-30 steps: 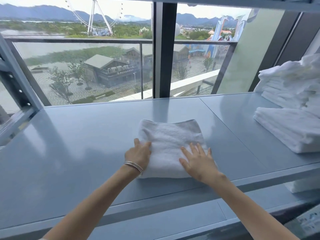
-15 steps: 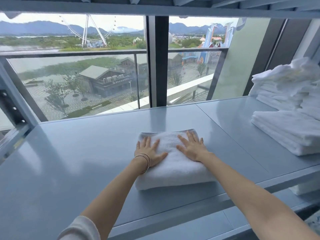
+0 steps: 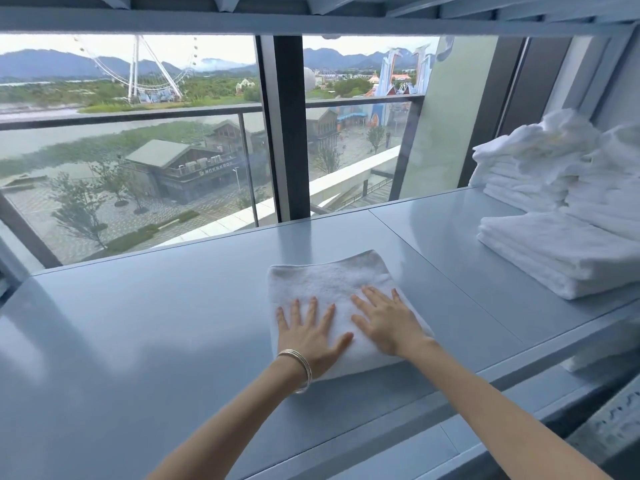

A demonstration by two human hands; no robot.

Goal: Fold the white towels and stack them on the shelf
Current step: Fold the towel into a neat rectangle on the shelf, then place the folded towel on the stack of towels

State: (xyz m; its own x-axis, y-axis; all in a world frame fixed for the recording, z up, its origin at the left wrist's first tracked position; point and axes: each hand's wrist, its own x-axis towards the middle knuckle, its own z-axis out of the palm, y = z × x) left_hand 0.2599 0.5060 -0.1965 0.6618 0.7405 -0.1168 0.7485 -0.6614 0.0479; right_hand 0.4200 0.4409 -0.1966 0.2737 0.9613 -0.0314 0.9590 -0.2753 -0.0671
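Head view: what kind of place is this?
Probably a hotel or resort linen store on an upper floor. Grey metal shelf holds stacked white towels; both hands press one folded towel flat. The window overlooks a Ferris wheel.

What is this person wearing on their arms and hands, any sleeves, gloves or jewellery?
No gloves: both the left hand and the right hand are bare, and both forearms show no sleeve in this view. The only thing worn is a set of thin silver bangles around the left wrist. No rings or watch are visible.
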